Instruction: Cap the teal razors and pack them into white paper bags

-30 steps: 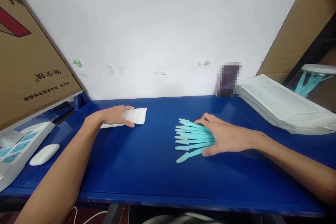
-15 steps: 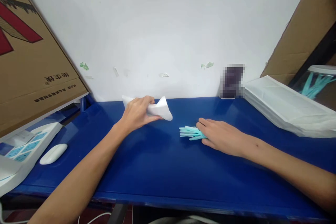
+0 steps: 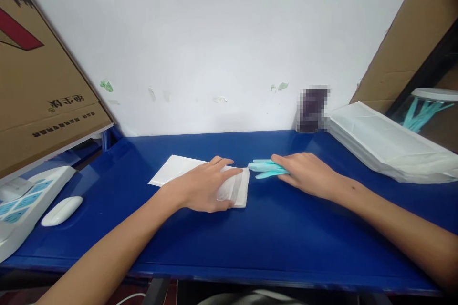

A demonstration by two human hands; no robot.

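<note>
A flat white pouch (image 3: pixel 179 167) lies on the blue table (image 3: pixel 214 243), its see-through end facing right. My left hand (image 3: pixel 205 183) rests on top of the pouch with its fingers spread near that end. To the right, my right hand (image 3: pixel 306 171) is closed round a bundle of light-blue plastic sticks (image 3: pixel 266 167), whose exact kind I cannot make out. The sticks' left tips point at the pouch's end and are right beside its upper corner. The gripped ends of the sticks are hidden under my right fingers.
A stack of white pouches (image 3: pixel 390 143) lies at the right, with a clear tub (image 3: pixel 425 114) of light-blue sticks behind it. At the left are a white mouse (image 3: pixel 61 210), a power strip (image 3: pixel 34 200) and a cardboard box (image 3: pixel 46 81). A white wall (image 3: pixel 214 47) stands behind the table.
My left hand has lowered the pouch from the air, flat onto the table, and its fingers have spread on it. My right hand has raised the sticks slightly, nearer to the pouch.
</note>
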